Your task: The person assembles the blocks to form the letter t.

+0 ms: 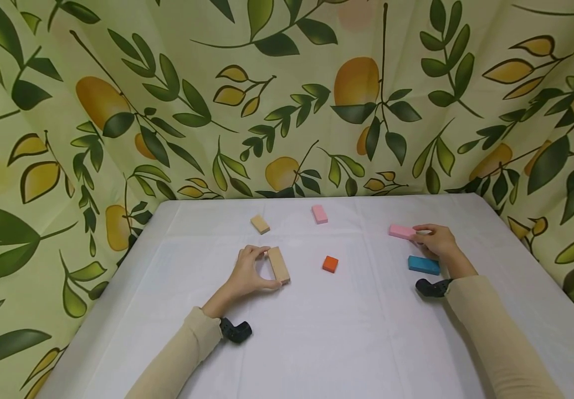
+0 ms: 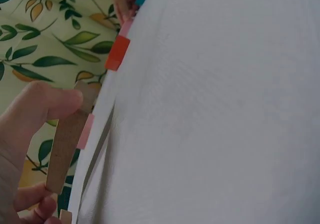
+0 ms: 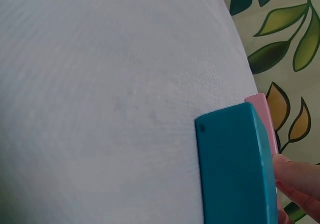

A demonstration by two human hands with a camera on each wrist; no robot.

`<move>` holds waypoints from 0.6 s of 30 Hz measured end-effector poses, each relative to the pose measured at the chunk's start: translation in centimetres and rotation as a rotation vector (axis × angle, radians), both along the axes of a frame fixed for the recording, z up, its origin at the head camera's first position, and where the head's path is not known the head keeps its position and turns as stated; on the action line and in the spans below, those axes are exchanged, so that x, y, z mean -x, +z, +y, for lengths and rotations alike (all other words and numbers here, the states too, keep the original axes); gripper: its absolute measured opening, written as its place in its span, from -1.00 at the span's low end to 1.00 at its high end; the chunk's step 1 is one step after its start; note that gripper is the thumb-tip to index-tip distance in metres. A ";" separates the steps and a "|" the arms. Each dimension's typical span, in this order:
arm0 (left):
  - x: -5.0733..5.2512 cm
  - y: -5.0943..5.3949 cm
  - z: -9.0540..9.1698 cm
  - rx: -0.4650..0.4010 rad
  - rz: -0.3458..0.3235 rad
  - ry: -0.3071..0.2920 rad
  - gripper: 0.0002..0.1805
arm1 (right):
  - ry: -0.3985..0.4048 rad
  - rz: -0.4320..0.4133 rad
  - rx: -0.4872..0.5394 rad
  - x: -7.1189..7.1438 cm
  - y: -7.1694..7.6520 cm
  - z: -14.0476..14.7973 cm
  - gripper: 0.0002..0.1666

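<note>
As two hands reach over the white table: each holds one block, the pair well apart.
Left hand: spread wide, thumb at the near end and fingertips at the far end of the tan block, a gap between it and the palm.
Right hand: closed narrow, pinching the right end of the pink block.
Tan risk: gripped only by its ends, it could swivel or drop if either contact slips.
Pink risk: pinched at one end, it could tip or swing should the hold loosen.
Blue risk: the blue block lies just beside the right hand, where a low sweep of the hand or the wrist device could knock it askew.
Tan block: right of the left palm; whether it is lifted, the views do not settle.
Pink block: left of the right hand, beyond the blue one.
Orange block: between the hands, nearer the left.
Far side: a small tan block beyond the left hand, a second pink block to its right.
</note>
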State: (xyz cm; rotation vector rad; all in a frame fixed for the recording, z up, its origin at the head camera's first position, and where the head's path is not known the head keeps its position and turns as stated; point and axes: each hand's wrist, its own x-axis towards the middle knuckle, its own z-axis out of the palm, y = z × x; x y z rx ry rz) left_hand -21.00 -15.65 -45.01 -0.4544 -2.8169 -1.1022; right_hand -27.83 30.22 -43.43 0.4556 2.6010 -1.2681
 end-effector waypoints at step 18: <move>1.8 0.8 0.6 0.026 -0.029 -0.181 -0.07 | 0.035 0.013 -0.060 0.0 0.2 0.2 -0.34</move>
